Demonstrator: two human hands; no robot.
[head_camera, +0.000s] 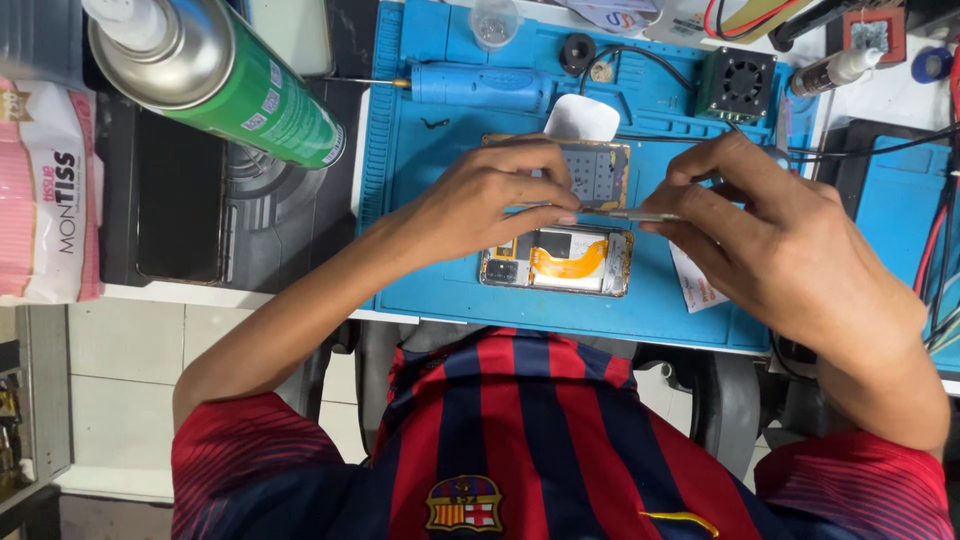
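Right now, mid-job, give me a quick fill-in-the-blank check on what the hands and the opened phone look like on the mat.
1. The opened phone lies on a repair mat coloured ____.
2. The thin metal tool is held in the ____ hand.
3. The flex ribbon across the phone's inside is coloured ____.
4. The left hand rests on the phone while the spray can, green with a silver top, stands to the ____ of the mat.

Missing words: blue; right; orange; left
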